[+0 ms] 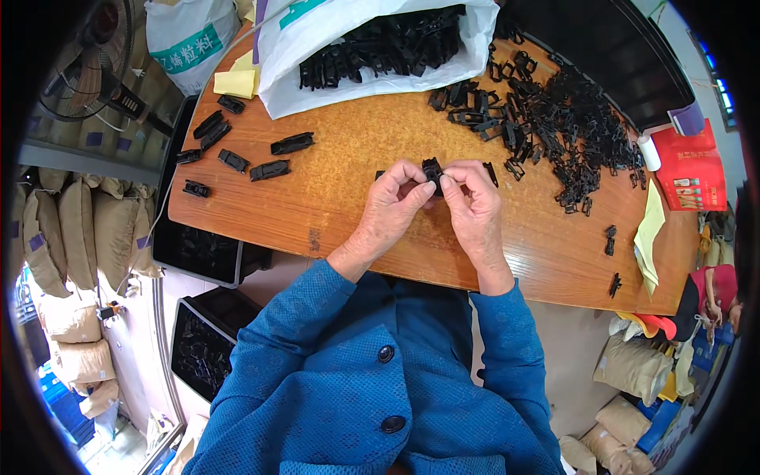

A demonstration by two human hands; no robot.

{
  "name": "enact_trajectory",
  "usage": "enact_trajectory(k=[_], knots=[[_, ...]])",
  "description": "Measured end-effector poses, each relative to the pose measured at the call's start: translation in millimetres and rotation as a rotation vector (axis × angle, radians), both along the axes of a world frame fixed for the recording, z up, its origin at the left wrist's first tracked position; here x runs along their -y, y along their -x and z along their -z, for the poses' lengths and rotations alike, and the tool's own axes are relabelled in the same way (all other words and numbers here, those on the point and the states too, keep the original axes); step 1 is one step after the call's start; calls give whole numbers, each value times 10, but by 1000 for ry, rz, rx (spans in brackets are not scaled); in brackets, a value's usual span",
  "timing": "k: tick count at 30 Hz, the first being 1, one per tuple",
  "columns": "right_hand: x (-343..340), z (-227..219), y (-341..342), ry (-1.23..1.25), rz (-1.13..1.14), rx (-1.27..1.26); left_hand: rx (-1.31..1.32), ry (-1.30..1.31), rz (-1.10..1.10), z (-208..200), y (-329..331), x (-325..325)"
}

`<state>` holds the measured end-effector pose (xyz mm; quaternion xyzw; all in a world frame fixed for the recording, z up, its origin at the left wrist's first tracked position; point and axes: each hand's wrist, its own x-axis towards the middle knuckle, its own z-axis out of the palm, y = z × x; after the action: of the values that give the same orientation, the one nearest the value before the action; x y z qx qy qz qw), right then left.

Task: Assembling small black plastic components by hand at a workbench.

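Between my two hands, above the near part of the wooden table [340, 142], is a small black plastic part [431, 168]. My left hand [389, 207] pinches it from the left with thumb and forefinger. From the other side my right hand [475, 207] closes thumb and fingers on it, both thumb tips nearly meeting. Fingers hide much of the part. A dark piece peeks out beside each hand. Further left lie several black assembled pieces shaped like toy car bodies [270, 169]. On the right spreads a heap of loose black frame-like parts [562, 127].
A white woven sack [285, 87] full of black parts lies open at the table's far side. Yellow paper [651, 237] and a red box [690, 170] are at the right. Black bins [198, 340] stand below left, near a fan [95, 63]. Someone's arm [711, 297] shows far right.
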<state>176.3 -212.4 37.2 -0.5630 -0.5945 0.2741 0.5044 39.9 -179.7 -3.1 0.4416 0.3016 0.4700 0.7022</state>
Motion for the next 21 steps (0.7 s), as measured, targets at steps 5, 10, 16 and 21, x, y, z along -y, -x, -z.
enact_trajectory(k=[5,10,16,21], knots=[[-62,-36,-7,-132,-44,247,-92,8,-48,-64,62,-7],[-100,-133,66,-196,-76,381,-43,41,-110,-102,46,-79],[-171,-64,178,-193,-74,451,-133,69,-121,-139,168,-153],[-218,16,236,-261,10,434,-214,64,-42,-207,241,-213]])
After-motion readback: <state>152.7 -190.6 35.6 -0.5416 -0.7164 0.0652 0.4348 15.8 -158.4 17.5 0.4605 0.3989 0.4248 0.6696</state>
